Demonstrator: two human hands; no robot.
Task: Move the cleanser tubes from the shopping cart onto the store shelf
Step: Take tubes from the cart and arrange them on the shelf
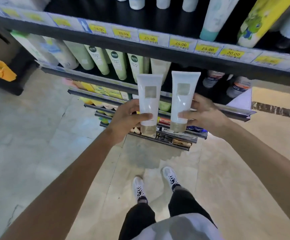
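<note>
White plastic cleanser tubes with gold caps, upright, caps down | left tube gripped by left hand | right tube gripped by right hand | both before black store shelf | step: carrying to shelf | next, probably: slot them into the second tier's gap.

Left tube: in the left hand, upright, cap down
Right tube: in the right hand, just beside the left one
Shelf: behind and above both tubes
Shoes: on the floor, below the hands
</note>
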